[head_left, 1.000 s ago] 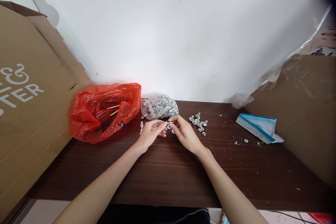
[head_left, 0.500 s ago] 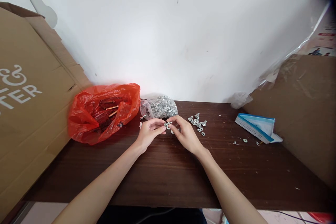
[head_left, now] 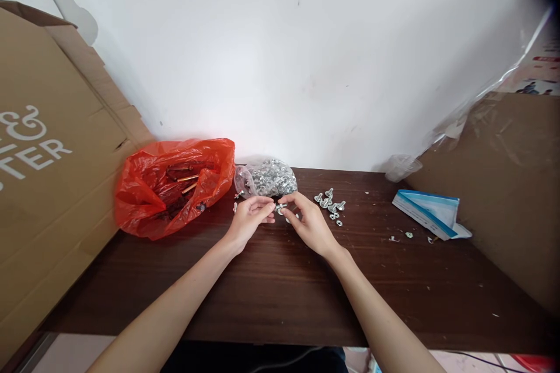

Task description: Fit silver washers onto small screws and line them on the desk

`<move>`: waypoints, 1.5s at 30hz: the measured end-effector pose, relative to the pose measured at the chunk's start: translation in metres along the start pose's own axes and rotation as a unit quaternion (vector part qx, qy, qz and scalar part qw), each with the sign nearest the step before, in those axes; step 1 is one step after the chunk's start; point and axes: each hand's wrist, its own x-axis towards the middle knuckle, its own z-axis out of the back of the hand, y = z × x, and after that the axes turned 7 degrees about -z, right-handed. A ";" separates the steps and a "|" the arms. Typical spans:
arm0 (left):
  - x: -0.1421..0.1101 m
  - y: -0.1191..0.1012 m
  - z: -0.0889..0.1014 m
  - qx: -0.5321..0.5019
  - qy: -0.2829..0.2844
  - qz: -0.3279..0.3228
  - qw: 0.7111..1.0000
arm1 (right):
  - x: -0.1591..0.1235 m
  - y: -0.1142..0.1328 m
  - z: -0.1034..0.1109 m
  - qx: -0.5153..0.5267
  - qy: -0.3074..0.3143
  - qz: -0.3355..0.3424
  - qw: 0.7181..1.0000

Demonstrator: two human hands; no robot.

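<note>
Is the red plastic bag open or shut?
Open: the red plastic bag's mouth gapes upward, showing copper-coloured rods inside.

Soft, even brightness with a pale glare on the wall [head_left: 245,58], dark upper-right corner, wide-angle edge stretch.

the kind of place cannot be told for certain; an improvised small-parts work corner is suggested by a dark wood-grain surface [head_left: 262,297] set against a white wall [head_left: 262,58], flanked by cardboard [head_left: 52,186], with metal hardware [head_left: 330,200] spread on it.
</note>
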 end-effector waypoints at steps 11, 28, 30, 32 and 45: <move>0.000 0.001 0.000 -0.008 0.018 0.017 1.000 | -0.001 0.001 0.000 0.000 -0.008 0.005 1.000; -0.001 0.000 0.002 0.009 0.034 -0.034 0.999 | -0.001 0.003 0.001 -0.003 -0.006 0.010 1.000; 0.000 0.000 0.002 -0.002 0.029 -0.014 0.999 | -0.001 0.003 0.000 -0.003 -0.006 0.011 1.000; 0.000 0.000 0.002 0.000 0.029 0.003 1.000 | -0.001 0.003 0.000 -0.004 -0.006 0.013 1.000; -0.001 0.001 0.002 0.029 0.053 -0.054 0.997 | -0.001 0.003 0.001 0.003 -0.011 0.007 1.000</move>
